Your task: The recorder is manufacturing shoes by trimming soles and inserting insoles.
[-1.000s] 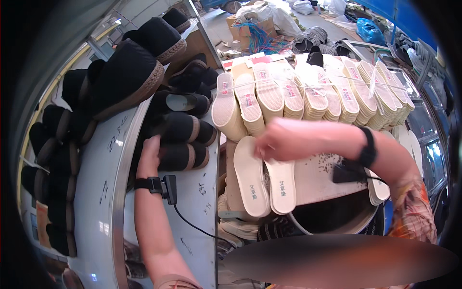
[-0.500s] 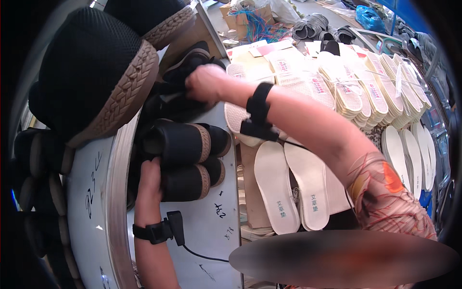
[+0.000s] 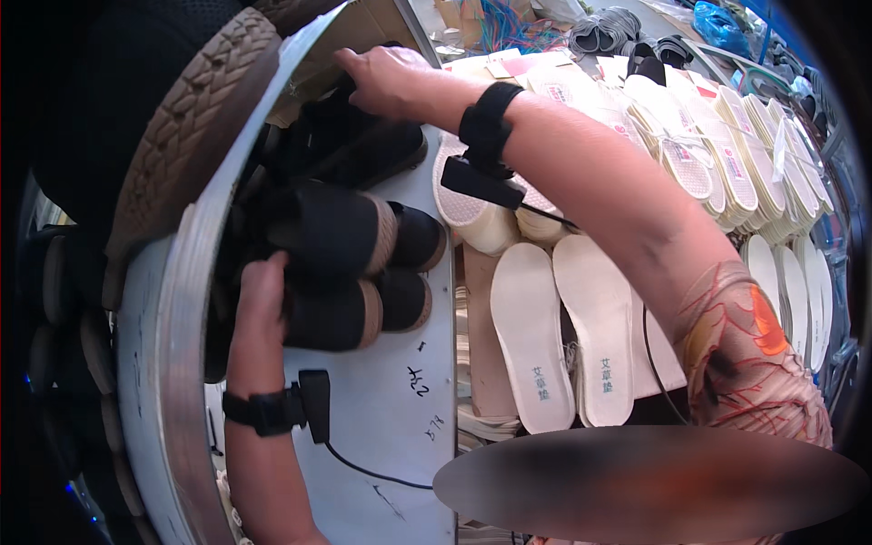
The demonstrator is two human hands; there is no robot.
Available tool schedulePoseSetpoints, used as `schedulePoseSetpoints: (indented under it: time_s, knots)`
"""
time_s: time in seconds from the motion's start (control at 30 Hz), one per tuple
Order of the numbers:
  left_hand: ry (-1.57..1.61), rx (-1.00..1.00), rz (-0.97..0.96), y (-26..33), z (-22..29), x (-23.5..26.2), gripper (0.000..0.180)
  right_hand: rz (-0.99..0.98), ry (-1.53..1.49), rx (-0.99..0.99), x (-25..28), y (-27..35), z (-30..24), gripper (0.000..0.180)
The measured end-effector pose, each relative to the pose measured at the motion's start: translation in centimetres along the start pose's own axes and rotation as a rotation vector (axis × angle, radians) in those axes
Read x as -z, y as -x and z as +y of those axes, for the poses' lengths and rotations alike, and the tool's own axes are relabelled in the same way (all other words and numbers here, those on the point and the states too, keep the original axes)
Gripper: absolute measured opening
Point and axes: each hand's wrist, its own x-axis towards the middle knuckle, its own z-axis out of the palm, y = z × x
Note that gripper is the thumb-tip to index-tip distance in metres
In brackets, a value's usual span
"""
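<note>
- Left hand (image 3: 262, 289) was at the left end of two black shoes (image 3: 331, 232) with braided tan edging, apparently touching them; its fingers blurred into the black, so I could not tell how far they were closed or whether they gripped.
- Right hand (image 3: 391, 84) was over a dark shoe (image 3: 377, 150) at the far part of the shelf; one digit pointed out to the left, the rest bent downward; their tips were lost against the dark, so I could not tell if anything was held.
- I logged the two black shoes one beyond the other on the white shelf (image 3: 386, 391); further black shoes (image 3: 418, 238) showed just to their right.
- Each wrist wore a black band (image 3: 263, 413) with a small module; from the left one a thin cable (image 3: 372, 474) ran rightward.
- At upper left, close to my camera, a black shoe with a thick braided sole (image 3: 200, 118) filled the view.
- Right of the shelf two cream insoles (image 3: 531, 336) lay side by side; beyond them stood stacks of insoles (image 3: 681, 145) crossed by a clear strip; more pale insoles (image 3: 792, 291) lay past the patterned sleeve (image 3: 758, 363); a blue bag (image 3: 719, 29) lay farther off.
</note>
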Motion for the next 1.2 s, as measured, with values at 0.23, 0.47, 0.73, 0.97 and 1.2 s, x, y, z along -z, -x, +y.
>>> schedulePoseSetpoints:
  time_s: [0.23, 0.47, 0.73, 0.97, 1.2]
  knots:
    - [0.131, 0.022, -0.058, -8.5, -1.5, -2.3, 0.024, -0.114, 0.000, 0.220, 7.6, 8.5, -0.9, 0.042]
    - [0.014, -0.117, -0.084, -3.8, 2.2, -2.7, 0.033, -0.642, -0.024, 0.149, 18.9, 26.4, -1.4, 0.028]
    - [-0.091, -0.735, 0.213, 9.3, -2.9, 0.3, 0.063, -0.750, -0.036, -0.161, 27.5, 40.7, -0.8, 0.029]
    - [-0.367, -0.657, 0.379, 11.6, -9.9, -4.9, 0.088, -0.752, -0.104, -0.251, 28.3, 44.6, -0.2, 0.029]
    - [-0.373, -0.860, 0.465, 7.5, -3.3, -6.5, 0.063, -0.710, -0.091, -0.255, 27.3, 45.8, 1.1, 0.030]
